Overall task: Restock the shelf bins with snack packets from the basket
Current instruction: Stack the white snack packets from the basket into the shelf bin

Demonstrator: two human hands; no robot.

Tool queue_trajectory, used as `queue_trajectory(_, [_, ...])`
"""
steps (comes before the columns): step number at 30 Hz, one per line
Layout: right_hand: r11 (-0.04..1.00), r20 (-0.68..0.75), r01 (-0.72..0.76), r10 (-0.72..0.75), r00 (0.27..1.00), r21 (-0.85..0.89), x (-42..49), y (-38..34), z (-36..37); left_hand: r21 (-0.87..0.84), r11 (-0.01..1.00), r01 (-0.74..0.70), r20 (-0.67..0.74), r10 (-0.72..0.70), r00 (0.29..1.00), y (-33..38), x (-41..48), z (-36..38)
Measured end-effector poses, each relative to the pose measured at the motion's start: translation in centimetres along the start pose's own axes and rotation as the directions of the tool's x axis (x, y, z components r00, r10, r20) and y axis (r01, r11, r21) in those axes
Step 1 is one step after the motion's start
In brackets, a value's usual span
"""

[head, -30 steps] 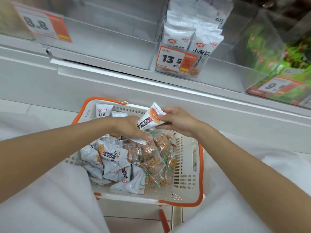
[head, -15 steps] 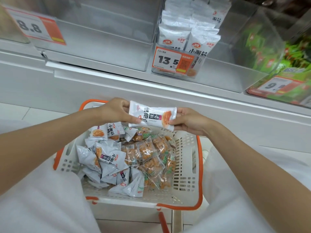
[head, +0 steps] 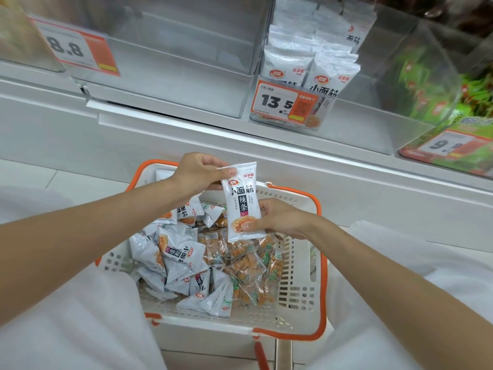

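Both hands pinch one white packet [head: 242, 202] upright above the basket [head: 317, 265]: left hand [head: 198, 173] closed on its top corner, right hand [head: 277, 218] on its bottom. Held label-forward, probably to match the far bin [head: 293, 113] of like packets.

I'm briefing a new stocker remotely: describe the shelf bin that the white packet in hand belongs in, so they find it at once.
Start at the shelf above the orange-rimmed basket. Among its clear bins, take the middle one, with the orange price tag reading 13.5. Only it holds upright white packets matching the held packet; the bin to its left looks empty, and the bin to its right holds green packs.
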State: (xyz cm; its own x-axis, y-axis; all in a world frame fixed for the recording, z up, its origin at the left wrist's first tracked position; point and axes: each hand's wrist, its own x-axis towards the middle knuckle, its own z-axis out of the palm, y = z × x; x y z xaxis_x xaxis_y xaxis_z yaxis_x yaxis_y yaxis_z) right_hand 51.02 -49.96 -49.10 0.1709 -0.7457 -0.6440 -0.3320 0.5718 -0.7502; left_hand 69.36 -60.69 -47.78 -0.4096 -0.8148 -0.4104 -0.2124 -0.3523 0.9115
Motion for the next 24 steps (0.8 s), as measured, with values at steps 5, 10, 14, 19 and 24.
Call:
queue_trajectory(5, [0.999, -0.038, 0.034, -0.033, 0.999, 0.037, 0.2, 0.3, -0.1, -0.122, 0.990, 0.064, 0.078, -0.055, 0.995, -0.2, 0.2, 0.1])
queue_trajectory(10, [0.994, -0.045, 0.047, -0.043, 0.998, 0.097, 0.6, 0.7, -0.2, -0.114, 0.991, 0.068, 0.168, -0.048, 0.985, 0.1, 0.3, 0.4])
queue_trajectory(14, [0.998, -0.066, 0.049, -0.047, 0.997, 0.027, 0.9, 1.1, -0.1, -0.084, 0.996, 0.036, 0.118, -0.025, 0.993, -0.3, 0.3, 1.1])
queue_trajectory(19, [0.996, -0.095, 0.083, -0.086, 0.992, -0.036, 1.0, 0.6, -0.5, -0.006, 0.999, -0.047, 0.120, 0.047, 0.992, 0.3, 0.6, 1.7])
queue_trajectory(24, [0.982, -0.253, 0.168, -0.141, 0.957, 0.087, -0.2, -0.4, -1.8, -0.045, 0.993, -0.110, 0.130, 0.115, 0.985, 2.2, 0.2, 2.3])
